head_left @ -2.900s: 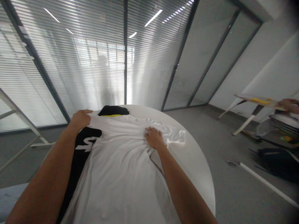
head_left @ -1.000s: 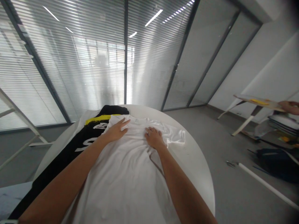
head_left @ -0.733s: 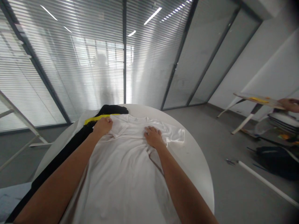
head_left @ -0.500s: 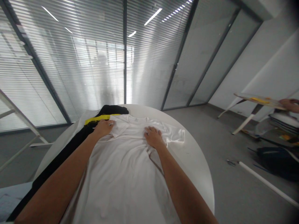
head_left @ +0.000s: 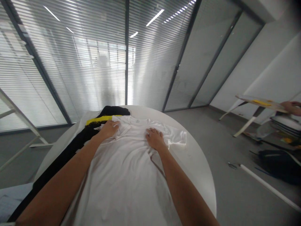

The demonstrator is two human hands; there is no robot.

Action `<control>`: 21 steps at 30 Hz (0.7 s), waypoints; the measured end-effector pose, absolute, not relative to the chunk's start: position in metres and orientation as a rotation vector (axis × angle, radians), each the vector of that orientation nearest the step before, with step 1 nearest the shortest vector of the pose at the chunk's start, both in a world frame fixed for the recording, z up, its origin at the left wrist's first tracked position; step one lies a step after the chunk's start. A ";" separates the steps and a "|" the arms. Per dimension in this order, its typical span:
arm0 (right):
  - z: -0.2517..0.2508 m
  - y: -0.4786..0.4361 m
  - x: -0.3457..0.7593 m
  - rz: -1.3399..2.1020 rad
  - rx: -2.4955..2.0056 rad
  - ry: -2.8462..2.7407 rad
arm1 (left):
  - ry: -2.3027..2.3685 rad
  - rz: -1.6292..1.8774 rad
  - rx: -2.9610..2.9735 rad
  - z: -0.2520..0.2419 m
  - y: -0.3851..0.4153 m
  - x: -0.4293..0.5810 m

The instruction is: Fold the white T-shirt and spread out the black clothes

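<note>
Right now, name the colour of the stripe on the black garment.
Yellow stripe, seen in the head view.

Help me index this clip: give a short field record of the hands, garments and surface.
Garment: white T-shirt spread on a round white table
Left hand: on its folded-in sleeve, fingers curled; grip unclear
Right hand: flat on it, near the right shoulder
Beside it: black garment with yellow band, along its left edge
Far right: another person's hand

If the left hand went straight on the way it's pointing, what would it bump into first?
The left hand points away and slightly right, so it would probably meet more of the white T-shirt first, near its collar. Depth is hard to judge here.
</note>
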State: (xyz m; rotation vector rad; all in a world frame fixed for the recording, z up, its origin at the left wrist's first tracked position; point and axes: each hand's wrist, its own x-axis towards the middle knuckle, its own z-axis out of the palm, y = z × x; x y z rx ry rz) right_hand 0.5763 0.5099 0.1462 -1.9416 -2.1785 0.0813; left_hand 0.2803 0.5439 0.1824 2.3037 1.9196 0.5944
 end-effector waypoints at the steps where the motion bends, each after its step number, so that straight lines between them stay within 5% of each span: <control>1: 0.147 0.510 0.576 0.086 -1.946 -2.182 | 1.908 0.637 2.285 0.182 0.546 0.280; 11: 0.150 0.510 0.577 0.171 -1.922 -2.209 | 1.991 0.784 2.205 0.184 0.557 0.263; 21: 0.147 0.516 0.580 0.292 -1.843 -2.136 | 2.260 0.558 2.275 0.178 0.540 0.265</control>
